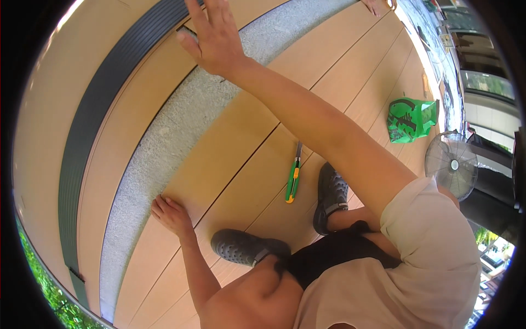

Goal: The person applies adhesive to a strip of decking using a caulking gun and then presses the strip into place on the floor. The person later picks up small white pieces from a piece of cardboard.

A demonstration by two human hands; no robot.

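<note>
My right hand point(219, 44) reaches far forward with fingers spread, over a tan board beside the dark grooved strip point(101, 109); it holds nothing I can see. My left hand point(173, 216) lies at the edge of the wide tan decking boards point(219, 159), its fingertips at the border with the grey concrete strip point(170, 120). Between my arms, a green and yellow utility knife point(293, 178) rests on the boards with its blade pointing away from me.
My feet in dark clogs point(246, 247) are on the boards. To the right are a green bag point(411, 119) and a round fan point(453, 164). Another person's hand point(372, 6) touches the boards at the far end. Green plants point(41, 274) border the lower left.
</note>
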